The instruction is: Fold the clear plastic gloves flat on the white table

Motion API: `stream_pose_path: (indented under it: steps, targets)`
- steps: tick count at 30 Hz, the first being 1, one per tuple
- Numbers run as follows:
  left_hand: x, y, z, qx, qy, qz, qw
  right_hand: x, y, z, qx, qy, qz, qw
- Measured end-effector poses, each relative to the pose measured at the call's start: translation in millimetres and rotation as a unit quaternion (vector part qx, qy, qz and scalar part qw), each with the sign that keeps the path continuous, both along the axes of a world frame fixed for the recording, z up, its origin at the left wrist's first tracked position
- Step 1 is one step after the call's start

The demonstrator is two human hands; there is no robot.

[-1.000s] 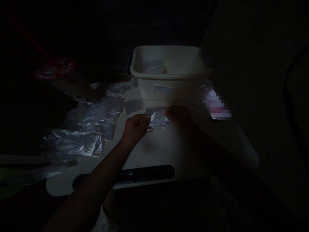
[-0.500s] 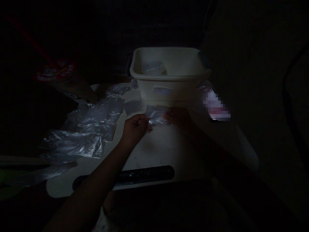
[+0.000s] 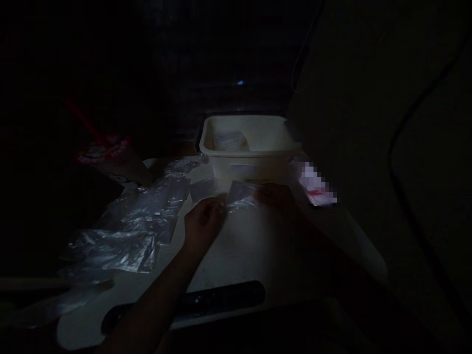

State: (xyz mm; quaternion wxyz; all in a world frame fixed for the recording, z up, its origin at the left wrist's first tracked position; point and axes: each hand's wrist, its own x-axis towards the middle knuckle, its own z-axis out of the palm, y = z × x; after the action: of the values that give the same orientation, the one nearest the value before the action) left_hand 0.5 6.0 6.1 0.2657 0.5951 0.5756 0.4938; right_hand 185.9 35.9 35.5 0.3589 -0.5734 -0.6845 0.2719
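Note:
The scene is very dark. A small clear plastic bag (image 3: 240, 194) is held up between my two hands above the white table. My left hand (image 3: 203, 221) is closed, its fingertips pinching at the bag's lower left corner. On the other side, my right hand (image 3: 276, 197) grips the bag's right edge; its fingers are mostly lost in shadow. Another flat clear bag (image 3: 202, 189) lies on the table just beyond my left hand. A pile of crinkled clear bags (image 3: 125, 241) spreads along the left side.
Behind my hands stands a cream plastic tub (image 3: 254, 153) with some clear bags (image 3: 229, 141) inside. A phone (image 3: 316, 186) lies to its right. At the left is a drink cup (image 3: 123, 167) with a red straw (image 3: 86, 120). A dark slot (image 3: 221, 296) runs along the near edge of the table (image 3: 236, 260).
The view has tipped up, so everything sits lower in the picture. The bag between my hands has shifted its tilt, with its smooth part now raised and its crinkled part below.

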Motion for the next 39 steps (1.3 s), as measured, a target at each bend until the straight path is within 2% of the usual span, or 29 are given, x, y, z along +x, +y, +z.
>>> stream_pose_path:
  steps: [2, 3, 5, 6, 9, 11, 13, 15, 19, 23, 26, 29, 33, 36, 39]
  targets:
    - [-3, -1, 1.6, 0.055, 0.084, 0.015, 0.995, 4, -1, 10.5, 0.001, -0.014, -0.011, 1.0]
    - [-4, -1, 1.3, 0.079, 0.116, 0.003, 0.99, 5, 0, 17.0, 0.006, -0.019, -0.018, 1.0]
    - [-6, 1, -1.7, 0.107, 0.151, -0.019, 0.983, 9, 3, 32.2, 0.033, -0.017, -0.03, 0.999]
    - [-7, 3, -4.1, 0.114, 0.154, -0.001, 0.981, 11, 7, 40.7, 0.051, -0.008, -0.032, 0.998]
    - [-9, 12, -9.7, 0.168, 0.176, 0.032, 0.969, 14, 28, 68.8, 0.092, 0.03, -0.039, 0.995]
    - [-11, 18, -10.4, 0.186, 0.223, 0.02, 0.957, 12, 50, 86.5, 0.101, 0.057, -0.042, 0.992]
    - [-13, 21, -10.4, 0.188, 0.28, 0.008, 0.942, 6, 74, 99.7, 0.079, 0.092, -0.063, 0.991]
    - [-15, 24, -12.5, 0.184, 0.322, 0.027, 0.928, -3, 97, 106.5, -0.004, 0.114, -0.055, 0.992]
    - [-18, 27, -23.2, 0.186, 0.383, 0.082, 0.901, -21, 129, 104.9, -0.075, 0.113, -0.019, 0.991]
    - [-19, 29, -30.0, 0.192, 0.424, 0.074, 0.882, -33, 144, 99.4, -0.102, 0.075, -0.004, 0.992]
    - [-19, 29, -30.6, 0.184, 0.424, 0.062, 0.885, -39, 151, 98.3, -0.109, 0.035, -0.006, 0.993]
    - [-19, 29, -31.8, 0.17, 0.41, 0.06, 0.894, -45, 157, 96.1, -0.094, -0.003, -0.009, 0.996]
    - [-19, 29, -34.2, 0.188, 0.403, 0.062, 0.894, -48, 165, 86.5, -0.06, -0.053, -0.027, 0.996]
    - [-18, 29, -35.2, 0.187, 0.387, 0.07, 0.9, -46, 170, 80.2, -0.023, -0.089, -0.054, 0.994]
    - [-18, 30, -36.2, 0.181, 0.361, 0.079, 0.912, -41, 167, 82.0, 0.032, -0.114, -0.083, 0.989]
